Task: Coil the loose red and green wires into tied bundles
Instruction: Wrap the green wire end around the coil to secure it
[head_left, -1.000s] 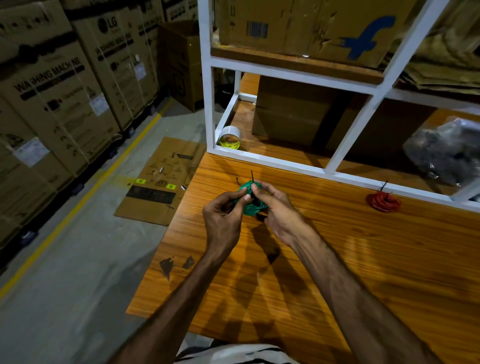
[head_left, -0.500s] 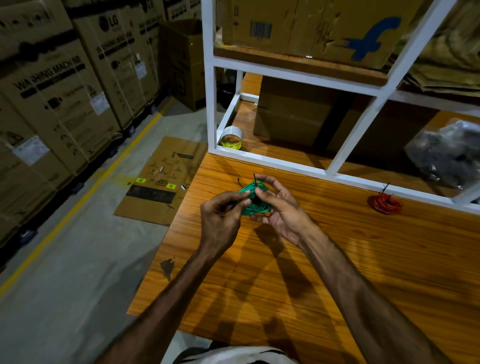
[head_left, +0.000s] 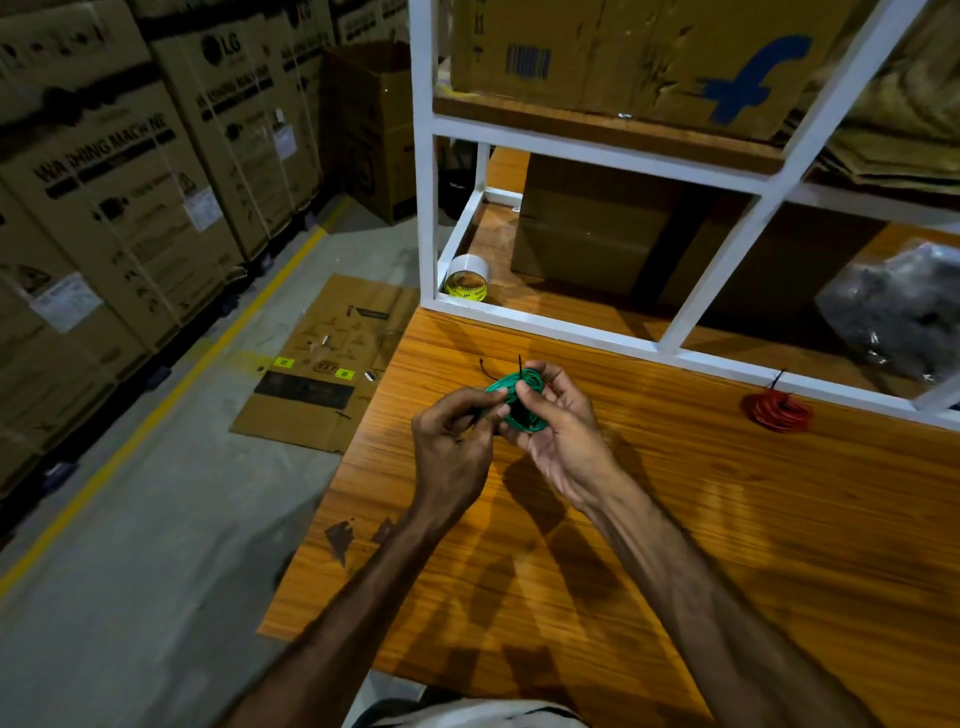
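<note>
Both your hands are raised over the far left part of the wooden tabletop, holding the green wire coil between them. Your right hand cups the coil with its fingers curled round it, and your left hand pinches at its near left edge, where thin black tie ends stick up. The red wire coil lies tied on the tabletop well to the right, just beside the white shelf frame. On the lower shelf sits a tape roll with yellow print too small to read. Stacked cartons at left read "LG" and "WASHING MACHINE"; the box above bears a barcode and a blue "f".
</note>
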